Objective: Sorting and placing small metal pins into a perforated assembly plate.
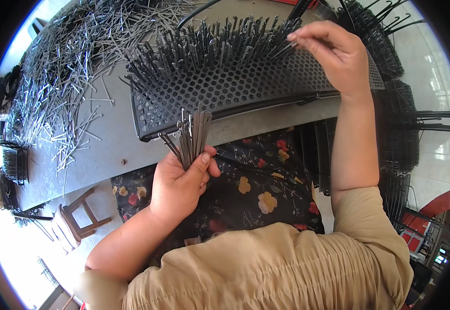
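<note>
My left hand (177,183) is closed around a bunch of thin dark metal rods (193,135) with small bent or looped ends, which fan upward over the table's near edge. My right hand (341,59) is raised above the right part of a black perforated rack (199,95). Thumb and forefinger pinch there, with a thin metal rod (285,50) slanting down to the left from the fingertips. Many similar rods (204,49) stand upright in the holes along the rack's far side. The near rows of holes hold none.
A large loose heap of metal rods (80,62) covers the left and far left of the grey table (124,121). More rod-filled black racks (403,124) are stacked at my right. A wooden stool (85,214) stands below on the left.
</note>
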`<move>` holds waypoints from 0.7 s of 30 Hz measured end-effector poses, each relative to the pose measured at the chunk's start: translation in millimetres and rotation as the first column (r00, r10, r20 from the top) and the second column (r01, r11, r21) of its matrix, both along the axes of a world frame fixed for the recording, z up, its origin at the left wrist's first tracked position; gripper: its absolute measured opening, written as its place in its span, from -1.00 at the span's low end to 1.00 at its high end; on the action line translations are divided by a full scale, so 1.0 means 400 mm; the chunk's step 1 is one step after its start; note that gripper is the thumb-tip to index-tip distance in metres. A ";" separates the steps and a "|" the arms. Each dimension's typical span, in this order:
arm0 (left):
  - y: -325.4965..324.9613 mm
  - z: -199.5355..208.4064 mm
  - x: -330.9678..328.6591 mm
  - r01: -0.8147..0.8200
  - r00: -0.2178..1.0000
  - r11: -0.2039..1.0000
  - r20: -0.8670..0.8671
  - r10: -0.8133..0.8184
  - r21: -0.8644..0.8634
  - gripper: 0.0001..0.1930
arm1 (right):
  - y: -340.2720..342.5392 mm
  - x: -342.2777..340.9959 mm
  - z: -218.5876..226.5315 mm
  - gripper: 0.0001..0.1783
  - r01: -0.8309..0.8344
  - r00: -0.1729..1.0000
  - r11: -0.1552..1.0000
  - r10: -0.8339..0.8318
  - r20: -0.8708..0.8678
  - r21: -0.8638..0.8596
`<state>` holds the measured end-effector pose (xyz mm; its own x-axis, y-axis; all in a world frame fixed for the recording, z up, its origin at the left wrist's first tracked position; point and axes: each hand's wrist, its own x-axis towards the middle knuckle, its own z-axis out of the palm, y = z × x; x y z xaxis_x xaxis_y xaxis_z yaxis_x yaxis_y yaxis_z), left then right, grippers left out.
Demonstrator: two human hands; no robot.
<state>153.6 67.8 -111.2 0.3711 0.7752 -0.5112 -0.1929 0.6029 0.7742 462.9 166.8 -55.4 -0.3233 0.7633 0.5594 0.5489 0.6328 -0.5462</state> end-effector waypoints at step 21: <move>0.000 -0.006 0.002 -0.014 0.999 0.999 -0.049 0.015 0.033 -0.86 | -0.033 -0.037 -0.053 -0.84 0.173 0.984 0.976 -0.178 0.025 0.133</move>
<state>154.4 67.8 -113.8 0.3346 0.7967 -0.5032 -0.1626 0.5748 0.8020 447.9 153.6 -76.5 -0.2126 0.7318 0.6475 0.6759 0.5887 -0.4435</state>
